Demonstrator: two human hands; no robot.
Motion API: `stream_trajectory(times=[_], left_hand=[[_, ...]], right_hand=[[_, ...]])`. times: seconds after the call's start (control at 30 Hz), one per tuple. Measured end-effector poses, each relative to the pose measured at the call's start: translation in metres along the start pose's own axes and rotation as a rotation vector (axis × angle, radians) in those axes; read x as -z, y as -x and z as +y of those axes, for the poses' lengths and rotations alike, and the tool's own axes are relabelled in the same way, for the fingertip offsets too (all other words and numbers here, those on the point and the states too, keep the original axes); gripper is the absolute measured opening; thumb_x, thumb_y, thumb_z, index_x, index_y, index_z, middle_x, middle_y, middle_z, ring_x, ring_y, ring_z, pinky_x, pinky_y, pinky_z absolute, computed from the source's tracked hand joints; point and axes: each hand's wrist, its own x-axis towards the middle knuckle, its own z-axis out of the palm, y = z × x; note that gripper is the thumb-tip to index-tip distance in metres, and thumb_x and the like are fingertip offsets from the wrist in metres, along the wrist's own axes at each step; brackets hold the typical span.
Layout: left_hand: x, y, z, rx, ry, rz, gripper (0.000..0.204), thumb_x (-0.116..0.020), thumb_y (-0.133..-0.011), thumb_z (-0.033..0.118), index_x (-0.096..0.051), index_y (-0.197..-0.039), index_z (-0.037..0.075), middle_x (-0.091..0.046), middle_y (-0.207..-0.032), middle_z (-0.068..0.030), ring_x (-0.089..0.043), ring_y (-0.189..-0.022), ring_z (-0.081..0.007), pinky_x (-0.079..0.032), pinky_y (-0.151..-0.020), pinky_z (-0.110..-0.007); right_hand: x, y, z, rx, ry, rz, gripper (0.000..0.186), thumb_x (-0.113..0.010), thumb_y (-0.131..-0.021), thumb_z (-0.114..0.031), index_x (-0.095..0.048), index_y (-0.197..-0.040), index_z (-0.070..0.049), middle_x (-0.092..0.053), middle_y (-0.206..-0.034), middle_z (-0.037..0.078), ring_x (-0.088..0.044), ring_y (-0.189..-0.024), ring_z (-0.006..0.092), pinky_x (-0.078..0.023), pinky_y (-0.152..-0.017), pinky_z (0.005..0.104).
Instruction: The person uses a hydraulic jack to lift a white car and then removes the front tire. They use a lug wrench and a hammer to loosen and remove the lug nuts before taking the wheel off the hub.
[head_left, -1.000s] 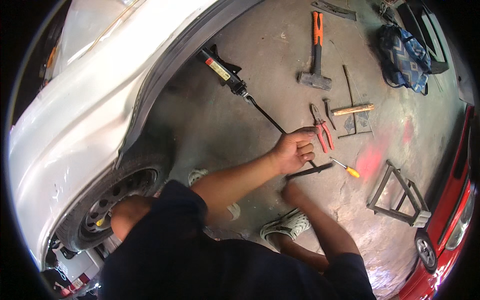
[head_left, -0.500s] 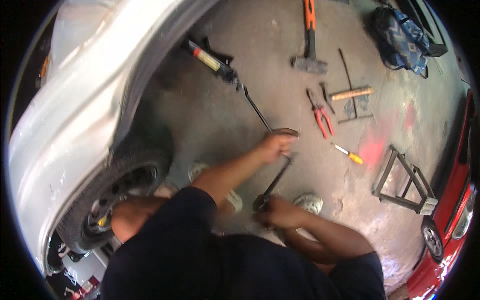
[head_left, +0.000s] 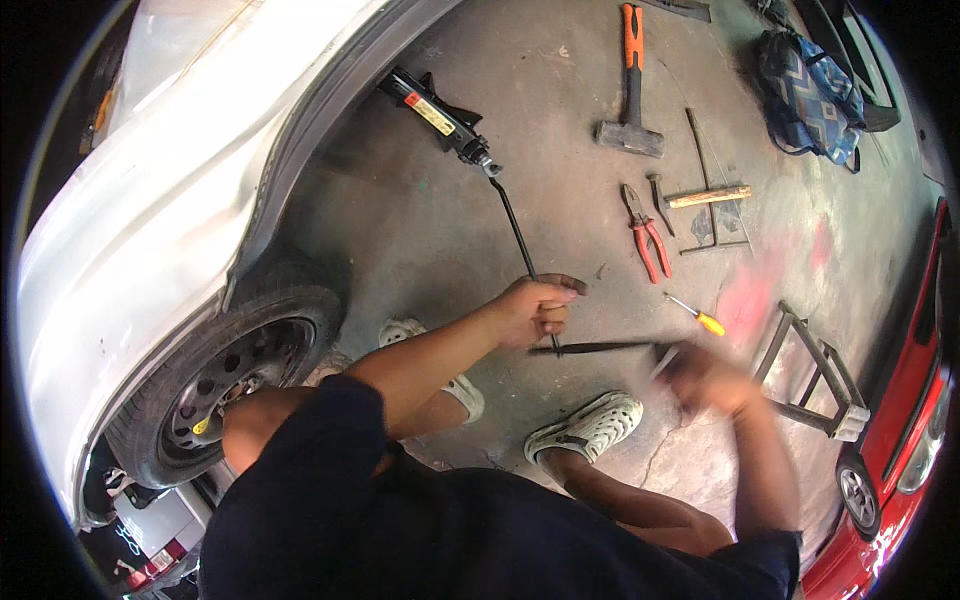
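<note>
A black scissor or hydraulic-style jack (head_left: 433, 117) lies on the floor beside the white car's wheel arch, with a long black rod (head_left: 515, 225) attached to its metal end. My left hand (head_left: 538, 310) is closed on that rod near its lower end, where a black crossbar (head_left: 610, 347) runs sideways. My right hand (head_left: 705, 380) is blurred by motion, closed at the crossbar's outer end. Red-handled pliers (head_left: 648, 245), a yellow screwdriver (head_left: 710, 322), a sledgehammer (head_left: 630, 130) and a wooden-handled hammer (head_left: 705, 195) lie to the right of the rod.
The white car (head_left: 130, 260) and its wheel (head_left: 230, 385) fill the left, close to my knee. My clog-shod feet (head_left: 585, 425) are below my hands. A metal stand (head_left: 810, 385) is at right, beside a red car (head_left: 890, 430). A blue patterned bag (head_left: 810, 100) lies top right.
The crossbar and my right hand swung down-left half a second ago and are now back out to the right and higher. My left hand has moved down-left, still on the rod.
</note>
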Motion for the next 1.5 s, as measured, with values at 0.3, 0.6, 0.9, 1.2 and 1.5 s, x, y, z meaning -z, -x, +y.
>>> stream_trajectory(times=[0.3, 0.6, 0.9, 1.2, 1.5], left_hand=[[0.03, -0.068, -0.037, -0.089, 0.142, -0.059, 0.017, -0.062, -0.096, 0.013, -0.066, -0.112, 0.011, -0.025, -0.057, 0.0094, -0.027, -0.051, -0.0075, -0.031, -0.054, -0.027], [-0.026, -0.047, 0.007, -0.1, 0.376, -0.355, 0.015, -0.058, -0.098, 0.014, -0.068, -0.108, 0.011, -0.024, -0.056, 0.0091, -0.027, -0.05, -0.0073, -0.032, -0.056, -0.027], [0.0, -0.016, 0.026, -0.026, 0.444, -0.307, 0.005, -0.06, -0.096, 0.014, -0.064, -0.096, 0.011, -0.028, -0.059, 0.0091, -0.027, -0.05, -0.0081, -0.03, -0.055, -0.028], [0.046, -0.016, 0.014, 0.052, 0.172, -0.098, 0.011, -0.058, -0.097, 0.013, -0.066, -0.104, 0.011, -0.023, -0.055, 0.01, -0.027, -0.051, -0.0064, -0.03, -0.054, -0.028], [0.092, -0.073, -0.007, -0.017, -0.143, 0.011, 0.016, -0.057, -0.099, 0.016, -0.067, -0.11, 0.012, -0.022, -0.055, 0.0085, -0.026, -0.049, -0.0086, -0.031, -0.056, -0.028]], right_hand=[[-0.147, -0.059, 0.002, -0.361, -0.311, -0.51, 0.041, -0.073, -0.085, -0.027, -0.066, -0.108, 0.007, -0.072, -0.09, 0.019, -0.07, -0.073, 0.0318, -0.055, -0.069, 0.0411], [-0.17, -0.083, 0.148, -0.713, 0.269, 0.196, 0.025, -0.065, -0.089, -0.021, -0.065, -0.093, 0.003, -0.071, -0.085, 0.024, -0.071, -0.076, 0.039, -0.055, -0.068, 0.0486], [-0.007, -0.045, 0.133, -0.487, 0.389, 0.202, 0.035, -0.067, -0.083, -0.013, -0.058, -0.115, -0.003, -0.07, -0.083, 0.02, -0.07, -0.075, 0.0372, -0.056, -0.07, 0.0504], [0.006, -0.049, 0.078, -0.548, -0.386, -0.135, 0.048, -0.075, -0.089, -0.034, -0.066, -0.122, 0.001, -0.07, -0.111, 0.02, -0.066, -0.1, 0.025, -0.049, -0.094, 0.0403], [-0.074, -0.102, 0.021, -0.49, -0.551, -0.41, 0.046, -0.073, -0.091, -0.033, -0.067, -0.121, 0.001, -0.071, -0.115, 0.021, -0.067, -0.102, 0.0262, -0.05, -0.094, 0.0395]])
